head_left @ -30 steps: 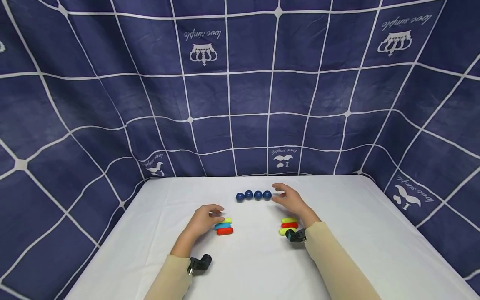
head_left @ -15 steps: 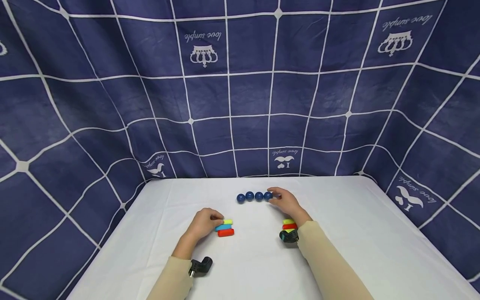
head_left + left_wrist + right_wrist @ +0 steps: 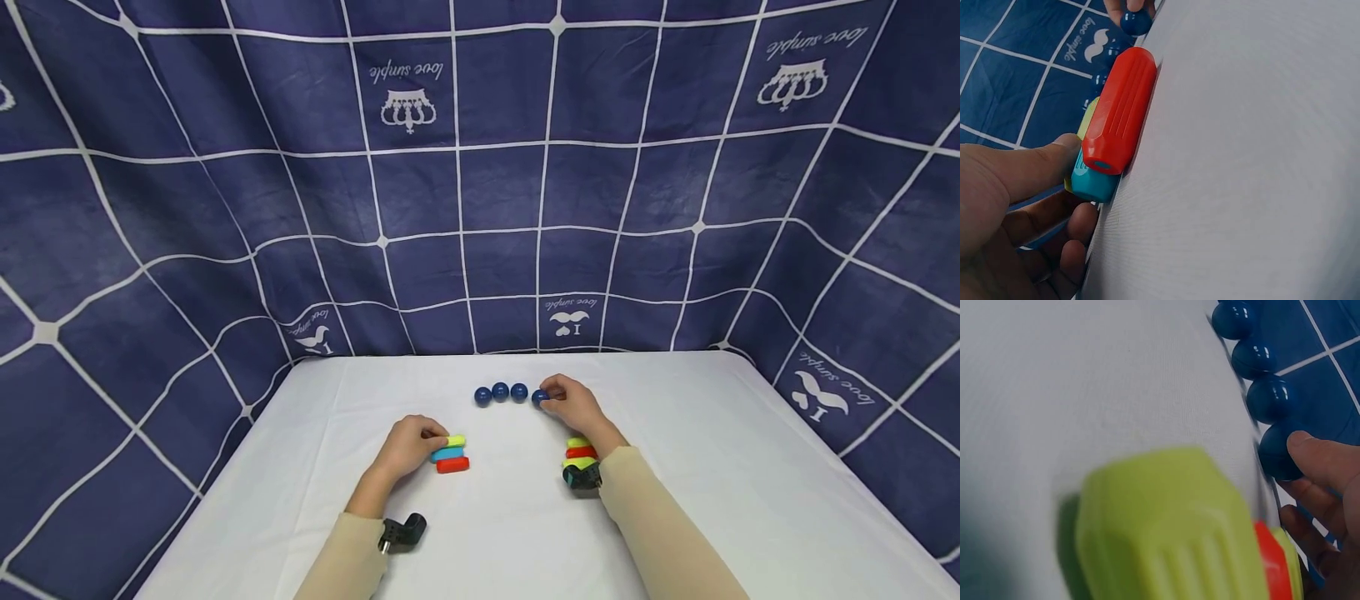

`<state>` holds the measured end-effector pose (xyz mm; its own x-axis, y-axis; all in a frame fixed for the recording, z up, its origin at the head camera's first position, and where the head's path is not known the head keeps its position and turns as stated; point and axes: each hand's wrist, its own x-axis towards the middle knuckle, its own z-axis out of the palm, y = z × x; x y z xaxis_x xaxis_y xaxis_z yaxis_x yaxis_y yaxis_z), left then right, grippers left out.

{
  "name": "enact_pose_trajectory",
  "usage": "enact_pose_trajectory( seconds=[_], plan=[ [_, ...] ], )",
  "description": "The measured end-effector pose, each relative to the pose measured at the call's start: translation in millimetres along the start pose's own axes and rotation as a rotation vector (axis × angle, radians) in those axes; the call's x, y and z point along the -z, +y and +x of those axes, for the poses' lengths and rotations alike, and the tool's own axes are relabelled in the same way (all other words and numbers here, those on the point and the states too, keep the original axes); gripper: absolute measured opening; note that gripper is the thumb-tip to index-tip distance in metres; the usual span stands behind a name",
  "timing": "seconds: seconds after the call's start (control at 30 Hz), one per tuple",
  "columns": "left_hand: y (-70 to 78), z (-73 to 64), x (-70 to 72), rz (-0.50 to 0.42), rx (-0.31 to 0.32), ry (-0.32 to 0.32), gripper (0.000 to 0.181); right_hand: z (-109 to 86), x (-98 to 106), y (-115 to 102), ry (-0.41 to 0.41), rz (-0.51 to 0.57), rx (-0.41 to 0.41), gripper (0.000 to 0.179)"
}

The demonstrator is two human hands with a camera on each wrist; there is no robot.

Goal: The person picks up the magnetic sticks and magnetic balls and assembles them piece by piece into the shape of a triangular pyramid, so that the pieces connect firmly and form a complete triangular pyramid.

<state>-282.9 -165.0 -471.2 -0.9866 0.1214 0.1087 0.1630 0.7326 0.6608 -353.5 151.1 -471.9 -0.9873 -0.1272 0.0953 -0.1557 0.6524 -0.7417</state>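
Observation:
My right hand [image 3: 576,403] pinches the rightmost dark blue ball [image 3: 540,399] between thumb and fingers. Three more glossy blue balls [image 3: 500,392] form a row to its left at the back of the table. With thumb and fingers, my left hand [image 3: 407,447] holds the left end of a yellow-green ridged plastic stick [image 3: 456,441]. On its near side lie a cyan stick [image 3: 447,454] and a red stick [image 3: 453,465], side by side. In the left wrist view the red stick [image 3: 1121,109] covers much of the other two.
By my right forearm lie a yellow-green stick [image 3: 576,442], a red stick [image 3: 581,452] and another yellow-green stick [image 3: 576,463], partly hidden by the wrist camera [image 3: 582,476]. A white cloth [image 3: 510,525] covers the table. Blue checked curtains [image 3: 495,192] rise behind and at both sides.
My right hand has come left, taken hold of the rightmost ball and drawn it slightly right and nearer, opening a small gap in the row. My left fingers have closed on the yellow-green stick.

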Motion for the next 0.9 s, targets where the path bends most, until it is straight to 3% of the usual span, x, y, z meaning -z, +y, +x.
enact_pose_trajectory(
  seconds=[0.17,0.5,0.9],
  plan=[
    [0.0,-0.2,0.6,-0.010,0.027,0.029,0.004,-4.2,2,0,-0.004,0.005,0.021,0.028],
    [3.5,1.3,2.0,-0.050,0.048,0.056,0.004,-19.2,1,-6,-0.048,-0.133,0.064,0.030],
    [12.1,8.8,-3.0,-0.204,0.059,0.025,0.014,-33.3,0,-12,-0.016,-0.212,0.080,0.028]
  ],
)
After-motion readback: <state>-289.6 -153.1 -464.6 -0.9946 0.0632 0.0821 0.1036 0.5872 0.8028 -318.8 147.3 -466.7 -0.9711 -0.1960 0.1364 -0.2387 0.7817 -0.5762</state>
